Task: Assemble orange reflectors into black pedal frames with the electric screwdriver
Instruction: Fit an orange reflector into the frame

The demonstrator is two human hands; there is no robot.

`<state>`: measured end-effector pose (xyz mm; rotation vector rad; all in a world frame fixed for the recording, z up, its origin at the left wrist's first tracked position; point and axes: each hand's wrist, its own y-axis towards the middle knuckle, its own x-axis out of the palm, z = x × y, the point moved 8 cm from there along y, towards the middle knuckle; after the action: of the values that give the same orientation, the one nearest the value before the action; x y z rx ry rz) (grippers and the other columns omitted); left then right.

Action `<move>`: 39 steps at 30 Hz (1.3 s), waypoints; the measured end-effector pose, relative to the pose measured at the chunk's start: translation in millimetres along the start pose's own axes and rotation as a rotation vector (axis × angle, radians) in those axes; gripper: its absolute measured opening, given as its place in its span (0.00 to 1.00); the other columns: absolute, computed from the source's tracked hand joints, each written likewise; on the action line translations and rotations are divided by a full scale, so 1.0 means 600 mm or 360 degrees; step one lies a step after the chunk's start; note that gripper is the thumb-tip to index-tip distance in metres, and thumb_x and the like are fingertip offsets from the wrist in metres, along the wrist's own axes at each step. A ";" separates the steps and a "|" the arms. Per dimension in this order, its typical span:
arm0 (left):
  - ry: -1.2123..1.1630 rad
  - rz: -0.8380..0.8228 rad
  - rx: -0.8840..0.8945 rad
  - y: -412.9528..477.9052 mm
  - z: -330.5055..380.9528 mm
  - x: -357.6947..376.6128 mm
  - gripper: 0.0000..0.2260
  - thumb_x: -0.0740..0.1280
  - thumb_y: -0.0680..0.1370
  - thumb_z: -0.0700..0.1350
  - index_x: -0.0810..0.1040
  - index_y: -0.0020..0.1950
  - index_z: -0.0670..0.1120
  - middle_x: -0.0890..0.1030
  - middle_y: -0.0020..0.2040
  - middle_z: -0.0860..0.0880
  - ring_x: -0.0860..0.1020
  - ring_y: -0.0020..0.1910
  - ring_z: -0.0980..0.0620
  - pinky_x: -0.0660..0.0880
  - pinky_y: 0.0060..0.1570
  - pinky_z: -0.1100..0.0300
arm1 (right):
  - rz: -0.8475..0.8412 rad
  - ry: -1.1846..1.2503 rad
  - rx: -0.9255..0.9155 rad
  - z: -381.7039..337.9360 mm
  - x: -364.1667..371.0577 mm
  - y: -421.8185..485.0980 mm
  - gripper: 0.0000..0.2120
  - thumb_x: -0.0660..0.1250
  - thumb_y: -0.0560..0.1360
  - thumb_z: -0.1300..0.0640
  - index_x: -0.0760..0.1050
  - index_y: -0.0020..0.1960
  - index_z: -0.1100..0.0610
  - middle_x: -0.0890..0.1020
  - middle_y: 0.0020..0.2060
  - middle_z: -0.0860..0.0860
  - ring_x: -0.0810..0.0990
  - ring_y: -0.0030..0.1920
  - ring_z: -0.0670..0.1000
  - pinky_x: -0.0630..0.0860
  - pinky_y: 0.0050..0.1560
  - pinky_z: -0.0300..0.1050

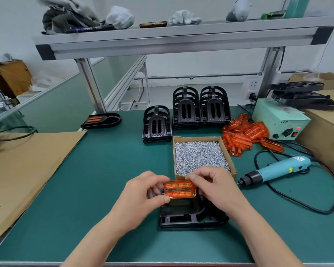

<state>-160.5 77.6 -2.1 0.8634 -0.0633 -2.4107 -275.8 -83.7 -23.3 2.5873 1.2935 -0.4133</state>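
An orange reflector [180, 189] is held over a black pedal frame [189, 216] that lies on the green mat near the front edge. My left hand [145, 193] pinches the reflector's left end with thumb and fingers. My right hand [214, 186] pinches its right end. Whether the reflector sits in the frame or just above it is unclear. The teal electric screwdriver [274, 171] lies on the mat to the right, its bit pointing left.
A cardboard box of small screws [200, 157] stands just beyond my hands. Stacks of black pedal frames [185, 110] and a pile of orange reflectors [245, 134] lie behind it. A finished pedal [100, 120] rests at the left; a power supply [280, 120] stands at the right.
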 end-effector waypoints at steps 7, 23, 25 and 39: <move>0.0050 -0.0031 0.0036 -0.005 -0.008 -0.001 0.21 0.77 0.71 0.37 0.80 0.55 0.60 0.79 0.44 0.54 0.78 0.43 0.53 0.75 0.47 0.66 | 0.0162 -0.0104 -0.0054 0.002 -0.034 -0.008 0.10 0.70 0.78 0.59 0.84 0.45 0.45 0.84 0.37 0.38 0.79 0.36 0.39 0.72 0.39 0.30; 0.0094 -0.0218 -0.0133 -0.009 -0.047 0.015 0.17 0.77 0.72 0.43 0.81 0.57 0.58 0.78 0.46 0.55 0.78 0.44 0.56 0.72 0.45 0.69 | -0.0071 -0.0688 -0.0242 -0.020 -0.010 -0.030 0.06 0.73 0.75 0.57 0.82 0.43 0.46 0.79 0.41 0.40 0.77 0.45 0.40 0.72 0.46 0.38; 0.0092 -0.0251 -0.0162 -0.010 -0.050 0.014 0.16 0.77 0.72 0.44 0.82 0.57 0.58 0.79 0.46 0.54 0.78 0.44 0.56 0.72 0.46 0.69 | -0.0154 -0.0824 -0.0246 -0.020 -0.001 -0.032 0.04 0.73 0.76 0.53 0.82 0.45 0.44 0.76 0.42 0.39 0.74 0.44 0.39 0.71 0.45 0.39; 0.0126 -0.0331 -0.0246 -0.011 -0.066 0.022 0.16 0.78 0.71 0.45 0.82 0.56 0.57 0.79 0.46 0.54 0.78 0.42 0.58 0.70 0.44 0.71 | -0.0301 -0.1262 -0.0263 -0.024 0.037 -0.034 0.05 0.67 0.79 0.45 0.81 0.51 0.44 0.74 0.47 0.41 0.73 0.51 0.43 0.71 0.50 0.44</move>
<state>-148.1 81.8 -42.5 0.9314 0.2515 -2.5291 -277.4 -50.4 -19.1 1.8373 1.1851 -1.1584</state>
